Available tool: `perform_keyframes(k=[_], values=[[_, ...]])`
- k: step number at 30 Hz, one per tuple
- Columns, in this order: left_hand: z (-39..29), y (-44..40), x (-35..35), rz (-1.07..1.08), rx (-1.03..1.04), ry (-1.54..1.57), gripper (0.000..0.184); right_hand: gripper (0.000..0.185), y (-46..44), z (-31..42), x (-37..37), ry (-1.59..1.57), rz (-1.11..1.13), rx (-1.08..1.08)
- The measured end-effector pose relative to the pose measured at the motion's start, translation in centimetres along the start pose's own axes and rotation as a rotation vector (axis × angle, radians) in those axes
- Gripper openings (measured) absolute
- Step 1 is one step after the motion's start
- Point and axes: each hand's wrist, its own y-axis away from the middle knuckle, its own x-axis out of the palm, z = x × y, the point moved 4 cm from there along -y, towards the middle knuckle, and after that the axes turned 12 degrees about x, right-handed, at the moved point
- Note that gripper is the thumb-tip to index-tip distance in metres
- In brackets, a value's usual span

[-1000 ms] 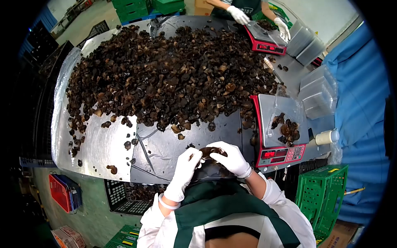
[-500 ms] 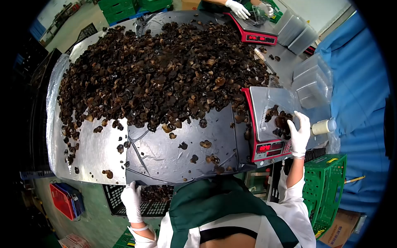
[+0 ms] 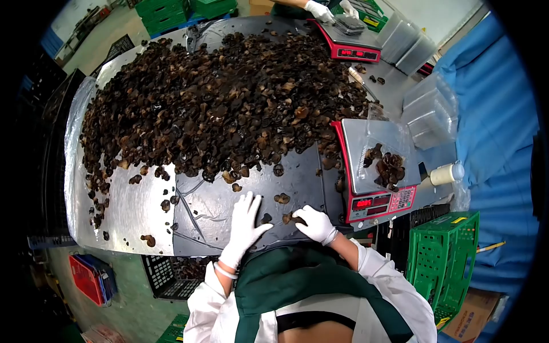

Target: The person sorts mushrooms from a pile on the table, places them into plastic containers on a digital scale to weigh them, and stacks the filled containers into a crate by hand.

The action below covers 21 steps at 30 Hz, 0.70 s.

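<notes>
My left hand (image 3: pixel 246 226), in a white glove, lies with fingers stretched out on the dark sheeted tabletop. A small dark wood ear mushroom (image 3: pixel 266 218) sits beside its thumb. To the right, my gloved right hand (image 3: pixel 317 224) has its fingers curled round a brown wood ear mushroom (image 3: pixel 289 218) near the table's front edge; the fingertips partly hide it. Another loose wood ear mushroom (image 3: pixel 282 198) lies just beyond both hands. On the near red scale (image 3: pixel 353 171) rests a clear plastic box (image 3: pixel 374 137) with several wood ear mushrooms (image 3: pixel 390 168) in it.
A large heap of wood ear mushrooms (image 3: pixel 223 103) covers the far table. Stacked clear boxes (image 3: pixel 432 111) and a white bottle (image 3: pixel 447 174) stand right. Across the table, a co-worker's gloved hands (image 3: pixel 319 11) are by another scale (image 3: pixel 354 53). A green crate (image 3: pixel 443 257) is right, a black crate (image 3: pixel 166 277) below.
My right hand has left the box on the scale and come down to the tabletop. My left hand has risen from the table's edge onto the sheet. The scale's reading has changed.
</notes>
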Motion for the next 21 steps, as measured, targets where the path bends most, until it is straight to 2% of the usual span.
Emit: perform_keyframes(k=[1,2,4,6,7,8,10,13,16,18,20,21], values=[[-0.5,-0.9,0.8,0.014,0.049,0.004,0.093,0.021,-0.3,-0.4,-0.4,-0.048,-0.02,0.014],[-0.9,-1.7,1.4,0.028,0.097,0.008,0.093,0.021,-0.4,-0.7,-0.7,-0.046,-0.025,0.015],[-1.6,-3.3,2.6,0.033,0.18,0.072,0.094,0.019,-0.8,-1.4,-1.9,-0.287,-0.028,0.083],[-2.6,-4.9,3.7,0.087,0.303,0.067,0.09,0.021,-1.2,-2.7,-2.5,-0.295,-0.076,0.11],[-3.0,-5.2,4.5,0.123,0.364,0.026,0.08,0.023,-1.3,-3.3,-2.7,-0.304,-0.098,0.115],[-3.0,-5.2,4.9,0.071,0.443,0.007,0.06,0.024,-1.4,-3.8,-2.7,-0.314,-0.122,0.117],[-3.3,-5.4,5.0,0.04,0.487,0.063,0.038,0.031,-1.4,-3.8,-2.2,-0.222,-0.108,0.124],[-2.8,-4.0,3.7,0.117,0.391,0.004,0.02,0.037,-2.2,-1.4,-0.3,-0.15,0.0,0.182],[-0.7,-0.4,0.7,0.064,0.258,0.15,0.018,0.041,-3.8,1.8,4.3,-0.073,0.075,-0.013],[1.3,3.3,-2.1,0.072,0.106,0.24,0.013,0.04,-4.7,5.1,8.3,-0.202,0.371,-0.108],[3.2,8.2,-4.5,0.219,-0.017,0.347,0.017,0.055,-3.8,9.7,9.3,-0.35,1.003,0.035],[3.7,10.6,-6.4,0.475,-0.251,0.442,0.026,0.059,-3.4,10.8,9.6,-0.406,1.096,-0.044]])
